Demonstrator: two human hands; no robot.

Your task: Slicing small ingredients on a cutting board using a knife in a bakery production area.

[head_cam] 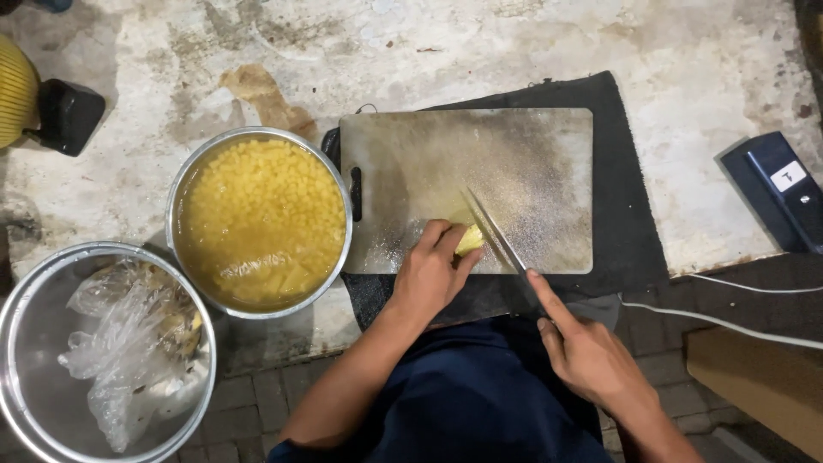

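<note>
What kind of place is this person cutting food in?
Probably a rough outdoor or street-side cooking spot. A cutting board lies on a dark mat on a stained concrete slab, with paving bricks below. Beside it stands a metal pot full of diced yellow pieces in water.

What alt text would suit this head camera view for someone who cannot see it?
A left hand steadies a yellow potato piece on a worn cutting board while the right hand slices it with a knife. Beside it stands a pot of diced pieces in water.
</note>
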